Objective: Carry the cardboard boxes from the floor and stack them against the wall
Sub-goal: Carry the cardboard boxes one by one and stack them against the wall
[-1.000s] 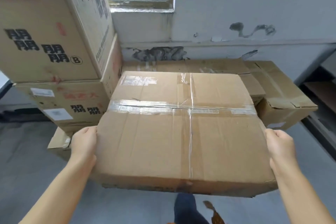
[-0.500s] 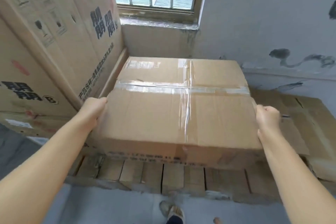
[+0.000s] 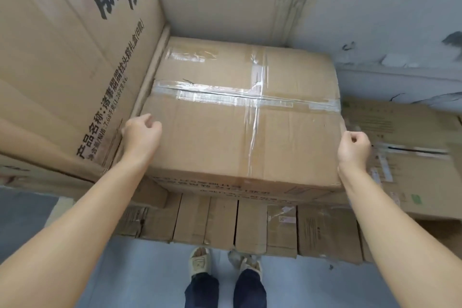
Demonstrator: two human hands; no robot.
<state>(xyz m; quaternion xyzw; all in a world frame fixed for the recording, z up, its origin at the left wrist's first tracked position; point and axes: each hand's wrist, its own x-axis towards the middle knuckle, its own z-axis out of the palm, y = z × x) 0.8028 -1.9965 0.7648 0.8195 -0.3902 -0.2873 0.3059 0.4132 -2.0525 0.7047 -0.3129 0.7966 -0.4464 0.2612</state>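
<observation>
A taped brown cardboard box point(image 3: 225, 132) lies flat on a row of low cardboard boxes point(image 3: 220, 220), pushed up to the grey wall point(image 3: 220, 12) under a window sill. Its left side sits against a tall printed cardboard box point(image 3: 62, 70). My left hand point(image 3: 142, 134) hovers over the taped box's near left edge with its fingers curled in, holding nothing. My right hand point(image 3: 353, 149) is a loose fist just beside the box's right edge, also holding nothing. I cannot tell if either hand still touches the box.
More flat cardboard boxes point(image 3: 412, 157) lie to the right along the wall. The blue-grey floor point(image 3: 137, 277) is below, with my two feet point(image 3: 200, 264) close to the stack's front edge.
I have stepped closer and set the taped box down on the low boxes. Both hands have come off its sides and curled shut.
</observation>
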